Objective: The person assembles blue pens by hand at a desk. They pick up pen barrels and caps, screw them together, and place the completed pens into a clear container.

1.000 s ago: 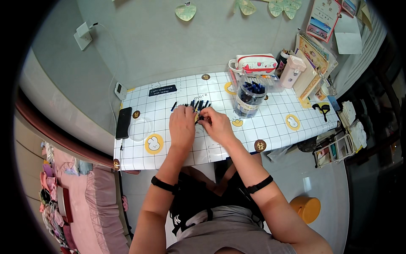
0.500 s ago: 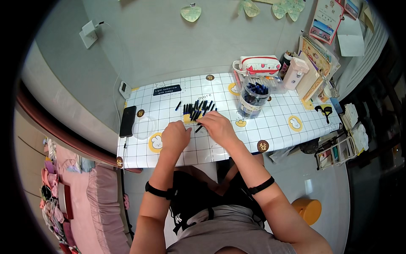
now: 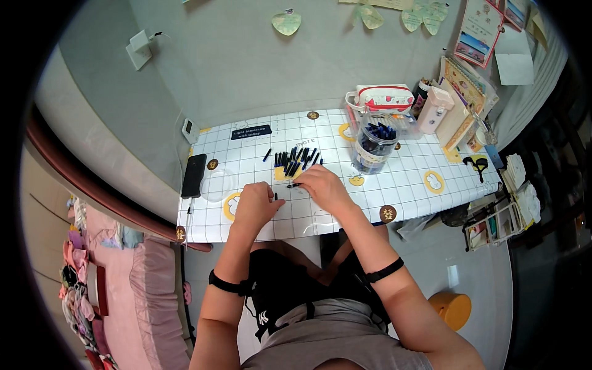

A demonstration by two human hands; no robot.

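Observation:
My left hand (image 3: pixel 256 203) is closed near the table's front edge, with a small dark ink cartridge (image 3: pixel 275 197) standing up between its thumb and fingers. To its right, my right hand (image 3: pixel 324 185) pinches another dark ink cartridge (image 3: pixel 292 185) at its fingertips, held roughly level and pointing toward the left hand. The two pieces are apart. Just beyond my hands lies a loose cluster of ink cartridges (image 3: pixel 295 161), dark with some blue ends. A single cartridge (image 3: pixel 267 155) lies off to the cluster's left.
A clear jar (image 3: pixel 372 151) of blue and dark cartridges stands right of the cluster. Behind it sit a white and red pencil case (image 3: pixel 385 98) and a pink box (image 3: pixel 435 110). A round clear lid (image 3: pixel 217 185) and black phone (image 3: pixel 194 175) lie left on the grid-patterned table (image 3: pixel 370 197).
The cartridge at my right fingertips has turned from slanting to nearly level. A cartridge now shows upright in my left hand. The whole view has shifted slightly.

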